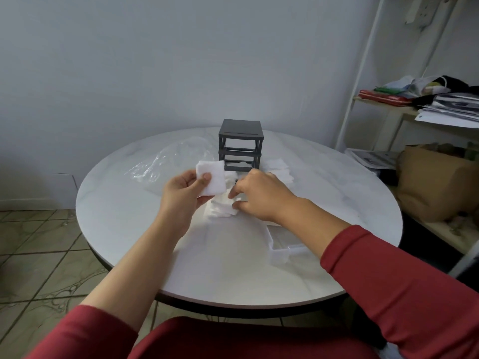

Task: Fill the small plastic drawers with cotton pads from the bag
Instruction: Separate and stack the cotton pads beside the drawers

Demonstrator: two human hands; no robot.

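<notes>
- At mid-table, left hand (181,190) is raised, thumb and curled fingers pinching a stack of cotton pads (211,181). Pad count in the stack is unreadable.
- Right hand (259,198) is low and just beside it, fingers curled, thumb and fingertips pinching the top of a pad pile (220,211) on the table (129,229). Can't tell if a drawer sits under the pile.
- One dark drawer frame (241,141) stands behind the hands, with three slots. The upper two are open, and white shows in the bottom one.
- One clear drawer (281,242) lies near the table edge, partly under the right forearm.
- One clear bag (166,164) lies left of the frame.
- Loose pads (280,169) lie right of the frame, too blurred to count.
</notes>
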